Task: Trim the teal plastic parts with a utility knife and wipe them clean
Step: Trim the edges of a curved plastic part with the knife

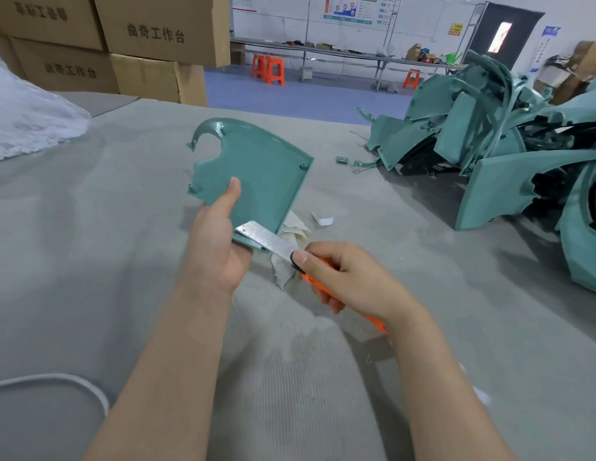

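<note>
Left hand (217,247) grips teal part (253,174); right hand (343,277) grips utility knife (273,242); a slip could cut the left palm.

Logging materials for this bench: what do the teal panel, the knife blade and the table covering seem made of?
The teal panel: moulded plastic, semi-gloss, with highlights on its rim and moulded pegs. The knife blade: bare silvery metal, scored in segments. The table covering: probably fabric, matte grey, finely ribbed.

1 wide-angle head view looks forward and down, close over the grey table (74,261); left hand (217,241) and right hand (343,281) sit mid-frame.
</note>
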Motion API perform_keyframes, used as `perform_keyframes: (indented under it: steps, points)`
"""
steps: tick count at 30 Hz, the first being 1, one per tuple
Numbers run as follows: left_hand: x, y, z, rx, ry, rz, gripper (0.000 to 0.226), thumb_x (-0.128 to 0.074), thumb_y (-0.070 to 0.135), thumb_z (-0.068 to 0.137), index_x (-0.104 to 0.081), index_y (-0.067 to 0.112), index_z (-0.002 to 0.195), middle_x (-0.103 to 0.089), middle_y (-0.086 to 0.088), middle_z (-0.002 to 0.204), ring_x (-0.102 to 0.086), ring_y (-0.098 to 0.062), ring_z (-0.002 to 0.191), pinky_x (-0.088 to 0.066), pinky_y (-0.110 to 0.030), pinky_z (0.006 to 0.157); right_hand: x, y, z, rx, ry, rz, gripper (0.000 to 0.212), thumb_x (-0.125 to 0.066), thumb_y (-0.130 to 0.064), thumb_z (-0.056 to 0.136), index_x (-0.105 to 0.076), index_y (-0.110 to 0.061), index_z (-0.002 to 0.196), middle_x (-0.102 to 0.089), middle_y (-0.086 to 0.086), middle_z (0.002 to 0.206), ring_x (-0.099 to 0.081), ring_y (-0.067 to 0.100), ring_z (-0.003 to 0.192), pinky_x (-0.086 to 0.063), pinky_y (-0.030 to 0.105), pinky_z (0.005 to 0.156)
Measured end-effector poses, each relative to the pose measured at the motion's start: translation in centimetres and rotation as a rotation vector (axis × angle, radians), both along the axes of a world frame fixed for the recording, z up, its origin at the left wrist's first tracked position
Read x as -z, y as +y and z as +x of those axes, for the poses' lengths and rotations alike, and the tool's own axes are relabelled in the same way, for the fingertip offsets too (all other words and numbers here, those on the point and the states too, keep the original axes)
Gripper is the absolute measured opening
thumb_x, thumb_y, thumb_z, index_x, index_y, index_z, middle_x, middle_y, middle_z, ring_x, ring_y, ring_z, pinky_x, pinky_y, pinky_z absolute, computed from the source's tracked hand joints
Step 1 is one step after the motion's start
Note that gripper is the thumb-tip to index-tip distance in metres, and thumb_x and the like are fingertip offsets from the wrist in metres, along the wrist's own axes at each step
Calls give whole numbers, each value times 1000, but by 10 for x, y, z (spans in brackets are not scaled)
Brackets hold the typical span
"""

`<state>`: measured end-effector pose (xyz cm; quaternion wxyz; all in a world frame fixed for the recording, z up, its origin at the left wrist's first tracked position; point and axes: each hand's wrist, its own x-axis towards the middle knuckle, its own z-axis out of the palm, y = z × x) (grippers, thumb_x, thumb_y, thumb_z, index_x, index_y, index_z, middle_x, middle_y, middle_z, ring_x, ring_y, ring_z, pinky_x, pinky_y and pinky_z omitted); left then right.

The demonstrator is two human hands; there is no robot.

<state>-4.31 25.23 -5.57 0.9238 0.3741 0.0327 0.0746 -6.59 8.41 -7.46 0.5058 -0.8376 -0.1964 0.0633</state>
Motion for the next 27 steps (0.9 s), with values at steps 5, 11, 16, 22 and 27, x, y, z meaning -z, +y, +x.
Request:
perform_keyframes:
  steps: [5, 11, 16, 22, 27]
  points:
    - [-4, -5, -4, 16, 12, -33, 25, -49, 24, 99, -61, 13, 118, -73, -3, 106, -71, -16, 92, -58, -29, 67, -5, -2, 4, 285, -65, 213, 29, -53, -40, 97, -64, -18, 83, -57, -2, 56, -51, 13, 46, -46, 26, 47]
    - [-8, -26, -11, 105, -80, 160, 37, -35, 29, 103, -52, 11, 130, -66, -7, 122, -64, -21, 111, -52, -39, 94, -10, 6, 3, 347, -14, 479, 15, -67, -28, 90, -60, -17, 98, -61, 4, 70, -49, 12, 44, -43, 21, 44]
    - [-9, -27, -18, 279, -198, 230, 54, -50, 40, 89, -49, 11, 135, -62, -9, 130, -59, -26, 119, -49, -43, 99, -11, -1, 5, 417, -64, 525, 10, -64, -8, 91, -58, -6, 99, -51, 5, 70, -47, 13, 46, -42, 23, 46]
    - [-6, -17, -15, 387, -145, 63, 66, -54, 50, 81, -52, 13, 135, -65, -10, 118, -63, -25, 108, -51, -47, 93, -18, -6, 5, 470, -126, 574, 17, -61, -4, 91, -60, -20, 92, -49, 1, 65, -44, 13, 48, -43, 21, 45]
    - [-2, -23, -14, 423, -132, 187, 57, -60, 46, 82, -54, 17, 130, -68, -6, 116, -66, -23, 105, -56, -39, 85, -19, -10, 5, 481, -57, 681, 12, -61, -4, 91, -59, -16, 90, -51, -4, 60, -45, 10, 40, -41, 20, 42]
